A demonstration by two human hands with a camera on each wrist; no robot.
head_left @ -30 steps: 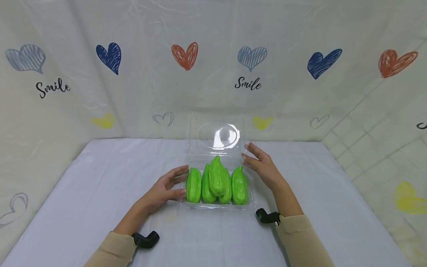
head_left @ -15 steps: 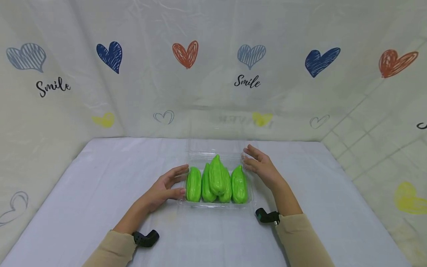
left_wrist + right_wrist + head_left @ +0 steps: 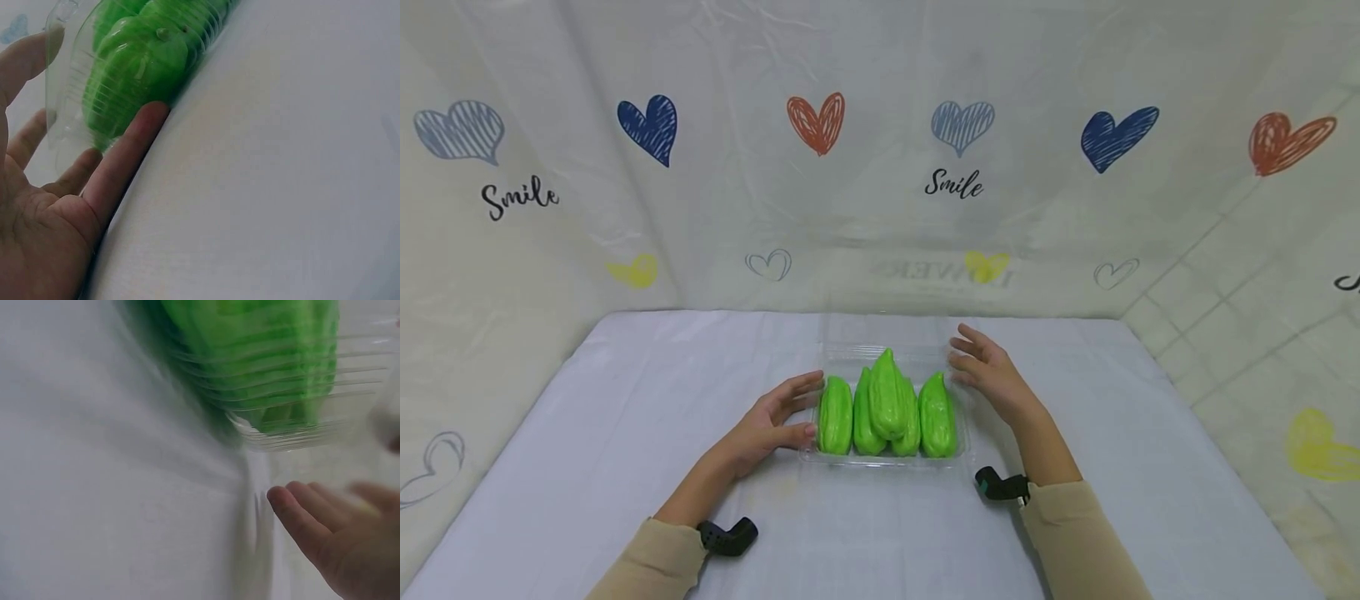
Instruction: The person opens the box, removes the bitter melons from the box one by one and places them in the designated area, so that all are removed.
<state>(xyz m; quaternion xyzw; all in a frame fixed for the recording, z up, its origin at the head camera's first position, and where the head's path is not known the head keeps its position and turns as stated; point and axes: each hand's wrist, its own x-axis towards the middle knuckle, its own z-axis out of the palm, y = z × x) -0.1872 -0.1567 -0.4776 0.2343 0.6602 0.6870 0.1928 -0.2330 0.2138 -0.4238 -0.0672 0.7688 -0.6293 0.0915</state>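
A clear plastic clamshell box holds several bright green, ribbed vegetables with pointed tips; one green vegetable lies on top of the others. Its see-through lid leans back behind them, barely visible. My left hand is at the box's left side, fingers extended. In the left wrist view, the thumb and fingers of that hand spread along the ridged wall. Beside the back right corner is my right hand, fingers loosely extended. The right wrist view has those fingers below the ridged wall, holding nothing.
A white cloth covers the table. A pale curtain printed with hearts and "Smile" rises at its back edge. Each wrist wears a black camera, the left camera and the right camera.
The lid has tipped further back and its bright glare is gone. My right fingers have shifted slightly away from the lid's edge. My left hand and the vegetables stay in place.
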